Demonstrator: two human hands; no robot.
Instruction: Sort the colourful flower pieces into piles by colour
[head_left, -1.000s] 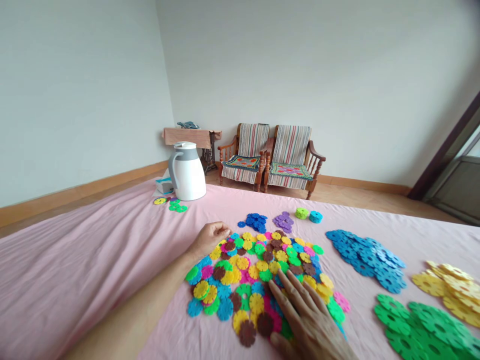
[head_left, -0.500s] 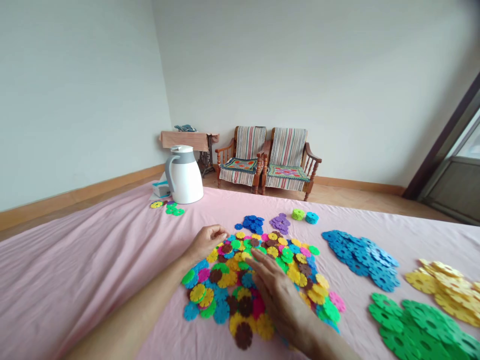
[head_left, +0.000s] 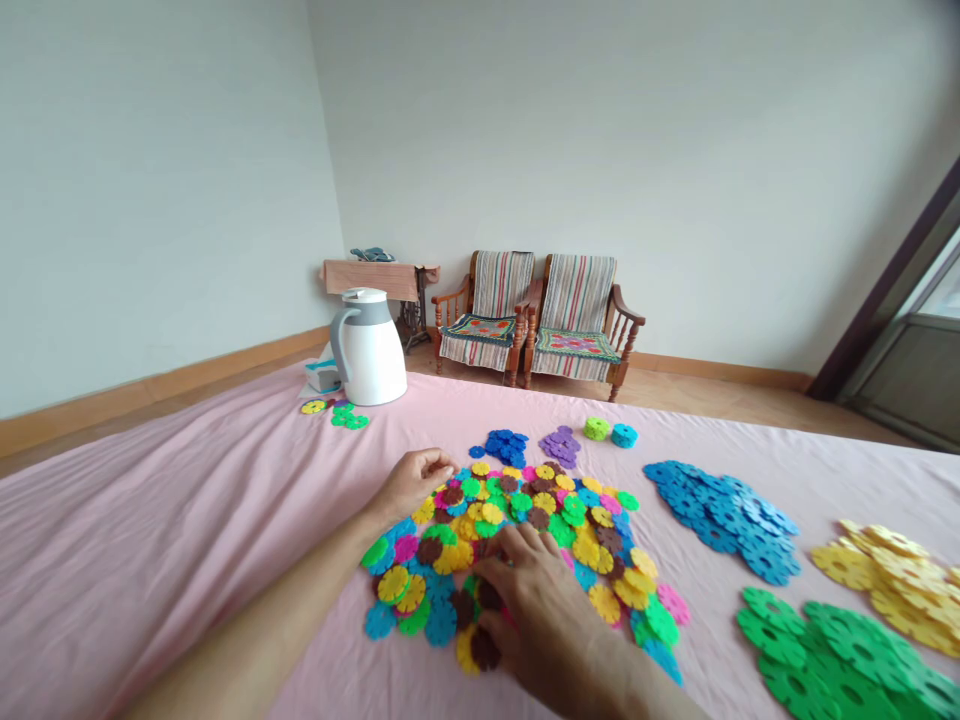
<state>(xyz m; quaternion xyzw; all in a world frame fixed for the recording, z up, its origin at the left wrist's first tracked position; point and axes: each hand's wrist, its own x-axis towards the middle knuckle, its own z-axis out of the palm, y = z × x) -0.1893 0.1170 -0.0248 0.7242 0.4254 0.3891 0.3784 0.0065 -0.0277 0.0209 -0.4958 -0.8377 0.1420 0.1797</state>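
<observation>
A mixed heap of small flower-shaped plastic discs (head_left: 577, 520) in many colours lies on a pink cloth (head_left: 187, 520). My left hand (head_left: 413, 481) rests at the heap's far left edge with fingers curled, touching the discs there. My right hand (head_left: 541, 600) lies palm down on the heap's near middle, its fingers bent over brown and pink discs; whether it grips one is hidden. Sorted piles lie to the right: blue discs (head_left: 724, 505), yellow discs (head_left: 885, 565) and green discs (head_left: 832, 650).
Small dark blue (head_left: 506, 446) and purple (head_left: 562, 444) disc piles and two short stacks, lime (head_left: 597, 428) and cyan (head_left: 623, 435), lie beyond the heap. A white jug (head_left: 369, 348) stands at the far left beside a few loose discs (head_left: 336, 413). Two wooden chairs (head_left: 536, 315) stand by the wall.
My right hand slid left across the heap from its near right side to its near middle, and its fingers have bent down onto the discs. My left hand stayed put.
</observation>
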